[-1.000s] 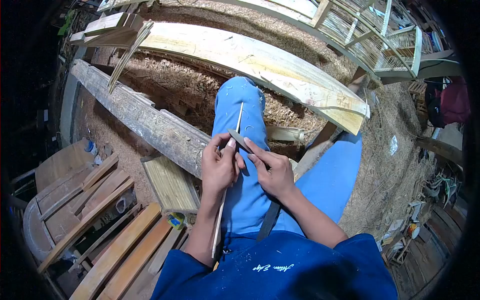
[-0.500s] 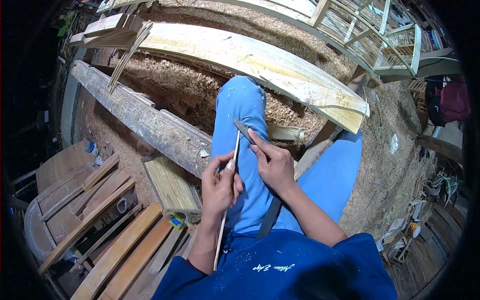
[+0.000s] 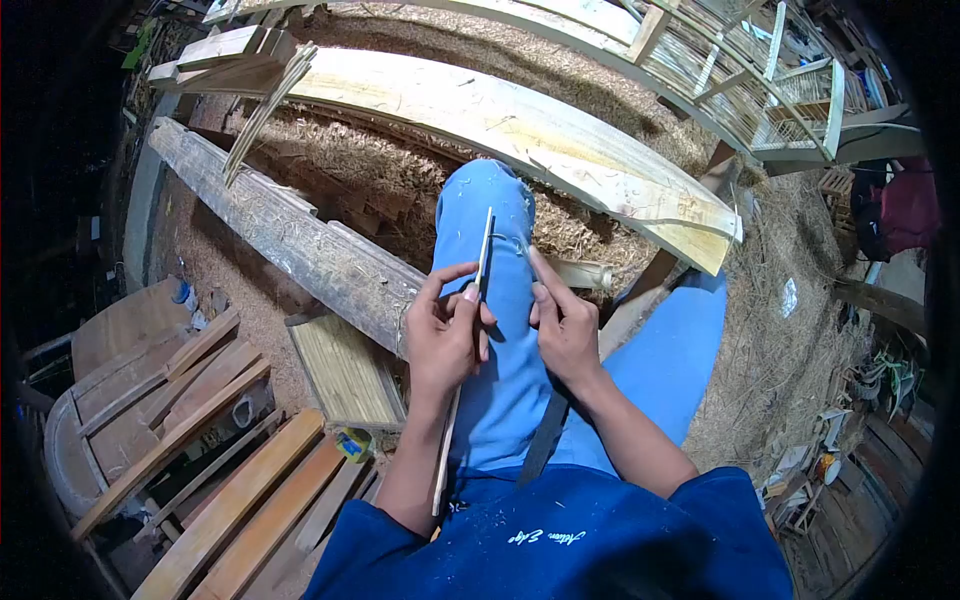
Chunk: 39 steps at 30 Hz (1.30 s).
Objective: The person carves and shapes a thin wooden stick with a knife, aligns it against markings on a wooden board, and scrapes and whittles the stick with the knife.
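My left hand [image 3: 445, 325] is closed around a thin, pale wooden strip [image 3: 487, 240], pinching it between thumb and fingers. The strip's upper end stands out above my fingers, and its long tail runs down along my left forearm to my waist. Facing it, my right hand [image 3: 567, 335] is closed on a small knife [image 3: 515, 243]. Motion smears the blade, which points left near the upper part of the strip; whether they touch I cannot tell. The knife's handle is hidden in my fingers. Below both hands is my knee in blue trousers [image 3: 480, 200], dotted with shavings.
A long pale plank [image 3: 480, 110] crosses in front of my knee. At left lies a weathered beam [image 3: 280, 225], with a bundle of thin strips [image 3: 270, 110] across it. Boards [image 3: 235, 490] stack at lower left, near a slatted wooden block [image 3: 345, 370]. Shavings [image 3: 760, 330] cover the ground.
The strip has slid upward with my left hand, so its tip stands higher. My right hand has shifted slightly right and down, and the blade has turned from sharp to blurred.
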Each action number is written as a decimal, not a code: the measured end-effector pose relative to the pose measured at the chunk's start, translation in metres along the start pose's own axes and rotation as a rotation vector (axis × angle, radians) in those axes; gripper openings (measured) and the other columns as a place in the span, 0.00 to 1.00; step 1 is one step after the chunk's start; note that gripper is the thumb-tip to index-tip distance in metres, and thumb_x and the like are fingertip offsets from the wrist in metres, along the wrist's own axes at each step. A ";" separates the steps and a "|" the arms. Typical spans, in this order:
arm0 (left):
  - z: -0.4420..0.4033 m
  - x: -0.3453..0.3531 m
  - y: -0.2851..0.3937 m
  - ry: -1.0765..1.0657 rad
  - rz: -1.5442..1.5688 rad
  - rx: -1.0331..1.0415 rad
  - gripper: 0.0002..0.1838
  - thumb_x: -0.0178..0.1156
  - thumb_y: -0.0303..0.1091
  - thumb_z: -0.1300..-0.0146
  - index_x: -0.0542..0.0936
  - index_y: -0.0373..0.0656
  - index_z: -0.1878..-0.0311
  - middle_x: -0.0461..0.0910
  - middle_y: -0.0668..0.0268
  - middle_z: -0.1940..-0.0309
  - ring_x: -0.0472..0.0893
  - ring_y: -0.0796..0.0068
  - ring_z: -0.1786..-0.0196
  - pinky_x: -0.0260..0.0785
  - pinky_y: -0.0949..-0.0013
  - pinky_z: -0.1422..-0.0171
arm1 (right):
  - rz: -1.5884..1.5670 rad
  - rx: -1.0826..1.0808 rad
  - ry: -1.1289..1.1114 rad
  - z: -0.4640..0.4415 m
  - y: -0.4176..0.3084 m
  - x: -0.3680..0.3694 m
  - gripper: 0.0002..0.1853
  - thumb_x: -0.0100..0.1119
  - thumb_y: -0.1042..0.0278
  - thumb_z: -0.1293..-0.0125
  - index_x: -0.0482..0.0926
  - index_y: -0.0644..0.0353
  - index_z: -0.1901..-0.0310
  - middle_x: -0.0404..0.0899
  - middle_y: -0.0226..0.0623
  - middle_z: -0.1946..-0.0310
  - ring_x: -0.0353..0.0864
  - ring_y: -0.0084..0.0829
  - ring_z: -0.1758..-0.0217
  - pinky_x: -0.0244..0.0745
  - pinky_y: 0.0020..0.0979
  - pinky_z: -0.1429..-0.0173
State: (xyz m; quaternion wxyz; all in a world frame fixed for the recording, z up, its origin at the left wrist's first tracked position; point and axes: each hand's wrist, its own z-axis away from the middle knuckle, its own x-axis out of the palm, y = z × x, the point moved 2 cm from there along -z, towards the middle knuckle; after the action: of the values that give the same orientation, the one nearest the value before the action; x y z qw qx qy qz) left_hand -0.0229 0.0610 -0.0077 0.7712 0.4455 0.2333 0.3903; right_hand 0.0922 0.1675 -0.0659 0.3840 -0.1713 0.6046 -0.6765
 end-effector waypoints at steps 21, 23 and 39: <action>-0.002 -0.002 -0.016 0.093 -0.015 -0.052 0.10 0.61 0.29 0.28 0.80 0.35 0.47 0.79 0.66 0.80 0.69 0.84 0.88 0.57 0.77 0.88 | 0.195 -0.221 -0.111 0.017 -0.001 0.000 0.28 0.60 0.74 0.34 0.77 0.38 0.33 0.75 0.45 0.77 0.78 0.44 0.76 0.73 0.44 0.68; 0.002 -0.004 -0.017 0.102 -0.024 -0.053 0.10 0.61 0.29 0.28 0.80 0.36 0.48 0.79 0.67 0.80 0.69 0.85 0.88 0.57 0.77 0.87 | 0.215 -0.211 -0.100 0.018 -0.002 0.002 0.28 0.61 0.74 0.34 0.77 0.38 0.33 0.75 0.44 0.77 0.78 0.45 0.76 0.73 0.44 0.68; 0.063 -0.019 -0.025 0.104 -0.024 -0.135 0.11 0.60 0.26 0.29 0.81 0.34 0.46 0.78 0.67 0.81 0.68 0.87 0.88 0.56 0.79 0.86 | 0.235 -0.198 -0.059 0.009 0.001 0.006 0.25 0.62 0.74 0.33 0.79 0.42 0.35 0.75 0.46 0.77 0.78 0.46 0.75 0.72 0.43 0.67</action>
State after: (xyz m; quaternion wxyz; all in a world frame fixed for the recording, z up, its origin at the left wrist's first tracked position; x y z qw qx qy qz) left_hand 0.0201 0.0065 0.0021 0.7910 0.3687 0.2513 0.4187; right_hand 0.0947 0.1572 -0.0661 0.4593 -0.1559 0.6729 -0.5586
